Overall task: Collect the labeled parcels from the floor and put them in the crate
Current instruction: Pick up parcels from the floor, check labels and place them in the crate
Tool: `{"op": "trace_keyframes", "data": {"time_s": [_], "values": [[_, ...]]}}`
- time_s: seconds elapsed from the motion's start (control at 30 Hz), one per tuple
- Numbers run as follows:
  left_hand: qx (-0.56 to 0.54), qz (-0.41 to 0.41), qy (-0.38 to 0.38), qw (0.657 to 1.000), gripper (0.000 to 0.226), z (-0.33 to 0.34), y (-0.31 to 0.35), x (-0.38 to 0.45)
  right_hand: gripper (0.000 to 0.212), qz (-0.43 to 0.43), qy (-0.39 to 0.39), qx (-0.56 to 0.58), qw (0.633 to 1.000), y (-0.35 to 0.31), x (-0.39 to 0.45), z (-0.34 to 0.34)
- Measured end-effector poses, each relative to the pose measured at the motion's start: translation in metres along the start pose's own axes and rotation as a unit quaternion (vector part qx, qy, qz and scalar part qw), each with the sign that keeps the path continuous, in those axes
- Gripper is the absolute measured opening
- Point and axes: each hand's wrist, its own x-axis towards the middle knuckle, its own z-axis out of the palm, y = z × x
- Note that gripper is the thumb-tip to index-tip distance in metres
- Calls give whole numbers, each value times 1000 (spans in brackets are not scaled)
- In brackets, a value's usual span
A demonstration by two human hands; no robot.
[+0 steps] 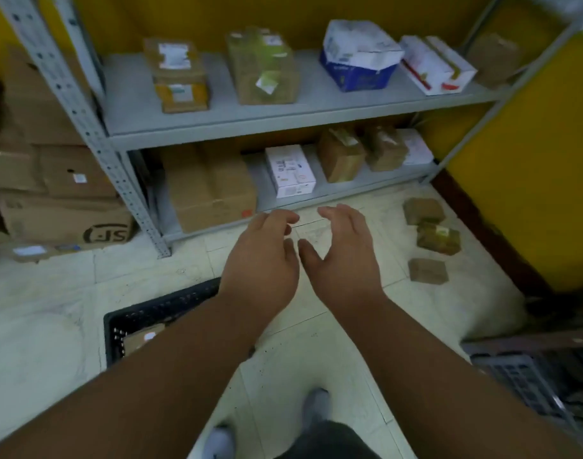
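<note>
Three small brown parcels lie on the pale tiled floor at the right: the far one [423, 210], the middle one [438, 238] with a yellowish label, and the near one [428, 271]. A black plastic crate [157, 309] stands on the floor at lower left, partly hidden by my left forearm; a brown parcel [141, 339] with a small label lies inside it. My left hand [262, 260] and my right hand [341, 256] are stretched out side by side above the floor, fingers loosely spread, holding nothing. Both hands are left of the floor parcels.
A grey metal shelf unit [283, 124] with several boxes on two levels stands ahead. Stacked cardboard boxes [61, 193] fill the left side. A yellow wall [531, 154] closes the right. Another grey crate [528, 382] sits at lower right. My feet show at the bottom.
</note>
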Motion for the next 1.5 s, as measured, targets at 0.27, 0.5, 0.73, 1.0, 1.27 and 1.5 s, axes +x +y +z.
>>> {"op": "trace_keyframes", "data": {"time_s": [0.27,0.5,0.73,1.0,1.27,1.5], "values": [[45,137,-85,986,26,70,117,25,58,71,84,10,994,109,-1,-119],[3,154,-131,979,26,211,205,53,59,121,99,-8,988,239,22,-216],[-23,145,-191,971,27,312,253,101,63,182,104,-1,978,337,67,-274],[-30,147,-245,958,30,416,270,216,64,234,112,20,965,416,177,-289],[3,158,-337,928,30,524,330,363,64,301,138,8,944,496,277,-336],[4,100,-381,919,33,611,358,415,63,352,120,36,927,575,331,-328]]}}
